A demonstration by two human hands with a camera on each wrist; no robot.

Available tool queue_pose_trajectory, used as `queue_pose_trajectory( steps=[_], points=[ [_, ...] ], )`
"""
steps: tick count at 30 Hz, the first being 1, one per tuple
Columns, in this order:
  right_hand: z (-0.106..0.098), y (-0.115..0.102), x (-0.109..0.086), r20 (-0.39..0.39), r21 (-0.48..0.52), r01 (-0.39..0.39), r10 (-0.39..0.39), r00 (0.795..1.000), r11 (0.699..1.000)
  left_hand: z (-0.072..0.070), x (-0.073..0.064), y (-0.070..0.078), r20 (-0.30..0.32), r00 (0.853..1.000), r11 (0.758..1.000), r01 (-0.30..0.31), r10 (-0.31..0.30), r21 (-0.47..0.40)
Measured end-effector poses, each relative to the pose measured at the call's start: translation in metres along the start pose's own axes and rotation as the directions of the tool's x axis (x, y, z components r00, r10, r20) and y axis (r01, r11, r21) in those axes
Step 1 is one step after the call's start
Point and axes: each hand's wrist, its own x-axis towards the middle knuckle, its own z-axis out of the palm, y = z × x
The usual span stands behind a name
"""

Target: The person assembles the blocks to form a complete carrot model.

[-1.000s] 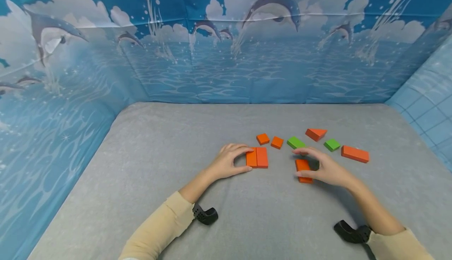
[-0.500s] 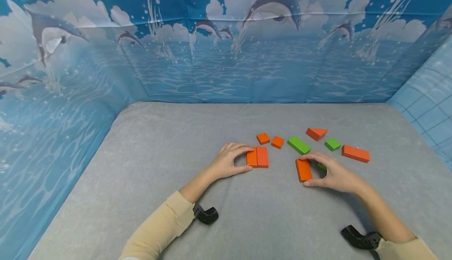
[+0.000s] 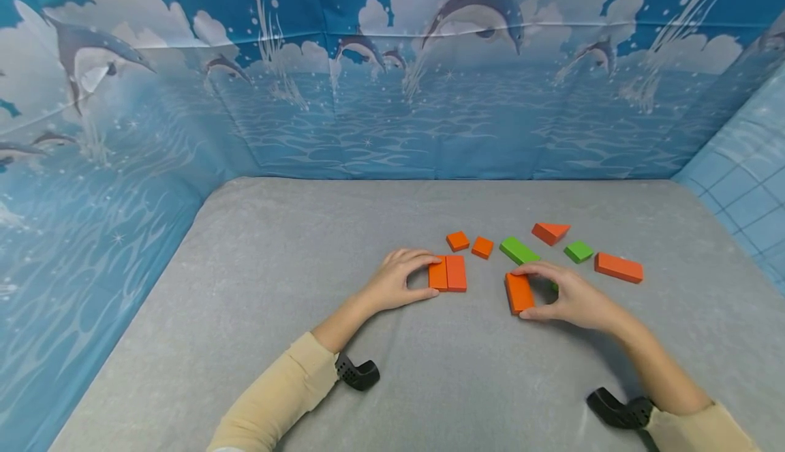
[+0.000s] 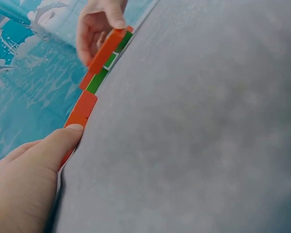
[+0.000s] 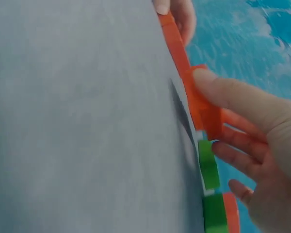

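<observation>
Two orange rectangular blocks lie side by side, touching, on the grey cloth. My left hand point(image 3: 398, 280) pinches the left block point(image 3: 437, 276) of this pair between thumb and fingers; the right block point(image 3: 456, 274) sits against it. To their right, my right hand point(image 3: 567, 298) grips another orange rectangular block point(image 3: 519, 294) at its two ends. That block is raised off the cloth, with a shadow below it in the right wrist view. Beneath the right hand a green block point(image 3: 555, 287) is mostly hidden.
Behind the hands lie two small orange blocks point(image 3: 482, 247), a long green block point(image 3: 519, 251), a small green block point(image 3: 578, 252), an orange-red triangular block point(image 3: 550, 233) and a long orange-red block point(image 3: 619, 268). A dolphin-print curtain point(image 3: 380, 131) borders the grey cloth point(image 3: 306, 234).
My right hand has closed its fingers on the orange block's ends and lifted it, then shifted it slightly left. My left hand stays in place on its block.
</observation>
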Motion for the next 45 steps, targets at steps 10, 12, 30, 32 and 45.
queue_pose_trajectory(
  steps=[10,12,30,32,45],
  points=[
    [0.018,-0.013,0.039,-0.034,0.063,0.059,-0.057,0.998,0.996,0.000,0.000,-0.001,0.004,1.000,1.000,0.001,-0.001,-0.002],
    [0.022,-0.013,0.044,-0.041,0.069,0.048,-0.045,0.998,0.996,0.000,0.000,-0.001,0.005,1.000,1.000,0.001,-0.001,-0.006],
    [0.037,-0.013,0.058,-0.003,0.073,-0.005,0.005,1.000,0.997,0.001,0.000,-0.002,0.004,1.000,1.000,-0.009,0.009,-0.016],
    [0.038,-0.013,0.058,-0.002,0.075,-0.002,0.002,1.000,0.997,0.001,0.000,-0.002,0.002,1.000,1.000,-0.009,0.009,-0.016],
    [0.038,-0.015,0.057,0.017,0.063,-0.007,0.006,1.000,0.998,0.000,0.000,-0.001,0.011,1.000,1.000,0.002,-0.002,-0.007]
  ],
)
